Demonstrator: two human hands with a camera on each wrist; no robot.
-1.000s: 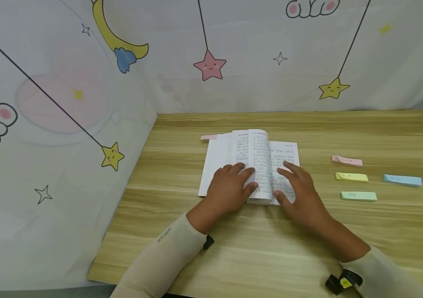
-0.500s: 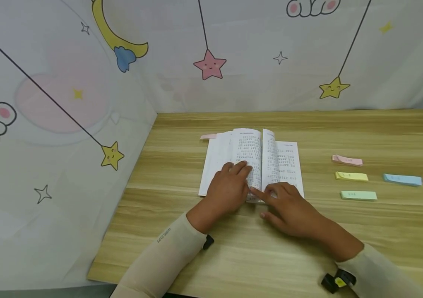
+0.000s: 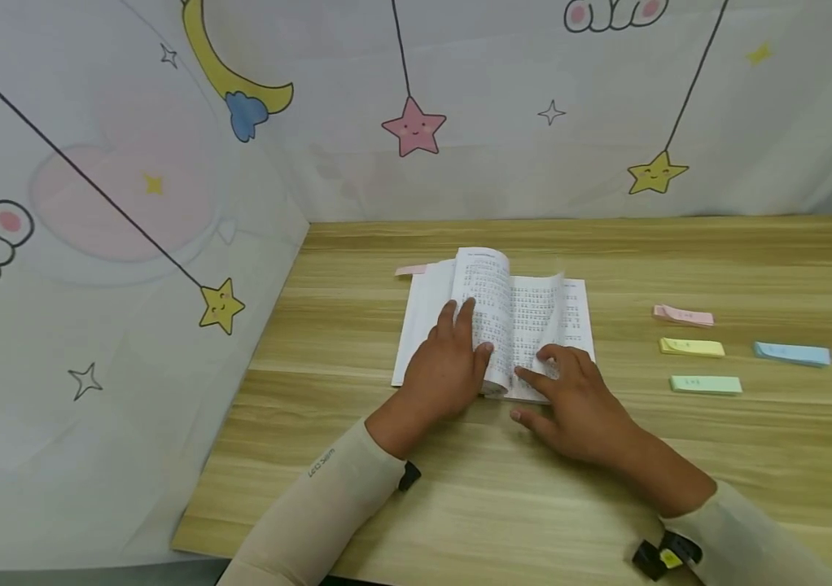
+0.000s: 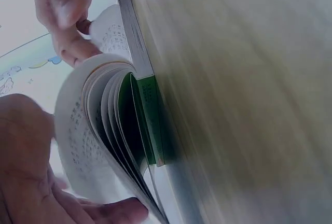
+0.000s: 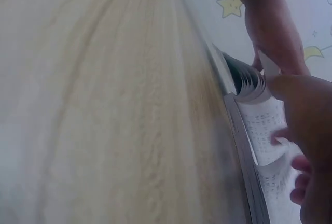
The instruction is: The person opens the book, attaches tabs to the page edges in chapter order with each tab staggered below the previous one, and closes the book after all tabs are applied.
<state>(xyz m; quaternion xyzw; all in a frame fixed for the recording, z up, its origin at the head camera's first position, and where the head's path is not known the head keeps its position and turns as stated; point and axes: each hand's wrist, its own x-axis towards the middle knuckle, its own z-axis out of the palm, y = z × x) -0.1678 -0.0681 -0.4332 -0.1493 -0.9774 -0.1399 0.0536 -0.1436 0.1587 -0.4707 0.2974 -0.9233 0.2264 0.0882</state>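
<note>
Toward the far edge of the wood-grained bench (image 3: 511, 509), nearer its left edge than its right, a thick paper book (image 3: 485, 281) lies open. Its thin leaves bow into a curved roll on the left; a raised leaf (image 3: 555, 317) curls over the right-hand pages. Between book and right edge, a pink pad (image 3: 683, 317), yellow pad (image 3: 691, 348) and green pad (image 3: 706, 386) form a column, a blue pad (image 3: 792, 356) beside them. Creased printed fabric (image 3: 497, 191) hangs behind the far edge. The hands are apart: the left hand (image 3: 440, 368), fingers extended, rests on the bowed leaves; the right hand (image 3: 580, 403), thumb spread from bent fingers, touches the right-hand pages. Both cover lower print. Small rows of characters fill the white pages; a pink strip (image 3: 410, 270) projects at the book's far-left corner.
</note>
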